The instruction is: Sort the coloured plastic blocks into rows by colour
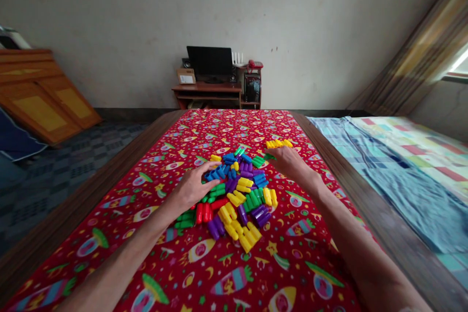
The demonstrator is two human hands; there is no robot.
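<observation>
A pile of plastic tube-shaped building pieces in yellow, green, blue, purple and red lies on a red patterned cloth. My left hand (193, 186) rests at the pile's left side, thumb and fingers apart around some blue pieces (217, 173); I cannot see a grip on them. Just beneath it are green pieces (215, 192) and red pieces (204, 213). Beyond the pile on the right, my right hand (288, 160) is closed, with a green piece (270, 156) at its fingertips. A row of yellow pieces (279, 144) lies right beyond that hand, whose fingers are partly hidden.
The red cloth (234, 124) covers a table with dark wooden edges (321, 146). A bed with a chequered cover (402, 156) adjoins on the right. Against the far wall stands a desk (208, 87) with a monitor (210, 63). An orange cabinet (40, 97) is at left.
</observation>
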